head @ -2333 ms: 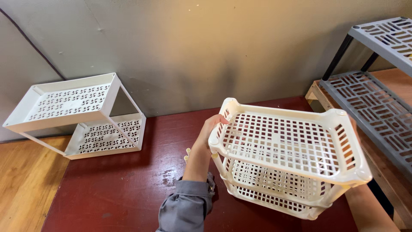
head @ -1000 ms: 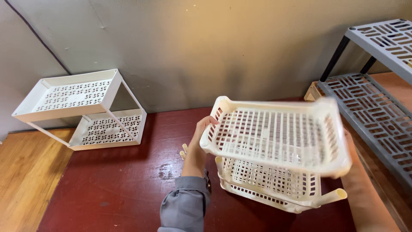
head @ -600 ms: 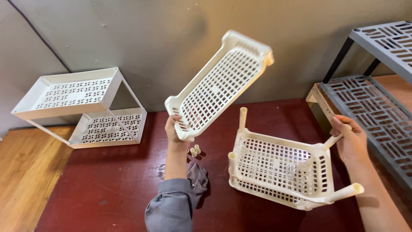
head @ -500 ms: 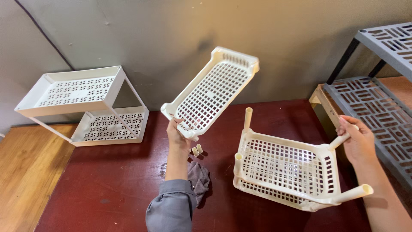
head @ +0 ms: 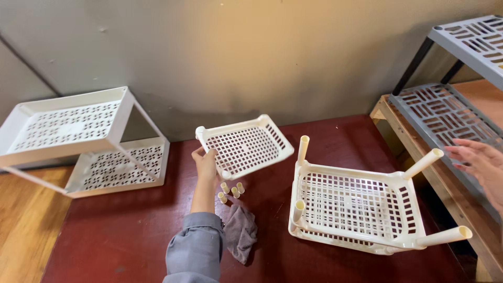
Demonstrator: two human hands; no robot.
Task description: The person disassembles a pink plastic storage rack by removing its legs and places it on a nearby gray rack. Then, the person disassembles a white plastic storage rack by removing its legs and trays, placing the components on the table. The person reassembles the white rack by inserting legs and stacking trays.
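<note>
Now the left hand [head: 205, 163] grips the near-left edge of a cream tray [head: 245, 145], fingers curled around its rim, lifted above small pegs [head: 230, 191]. Right hand [head: 479, 163], fingers spread and empty, hovers just beyond the lower rack [head: 356, 209].

A dark red worktop [head: 120, 236] is seen against a grey wall. On it are set a cream lattice rack [head: 356, 209] with upright posts, a crumpled grey cloth [head: 240, 233], a few small cream pegs [head: 230, 191] (just beside the cloth), and a white two-tier perforated shelf [head: 84, 141] at the left.
</note>
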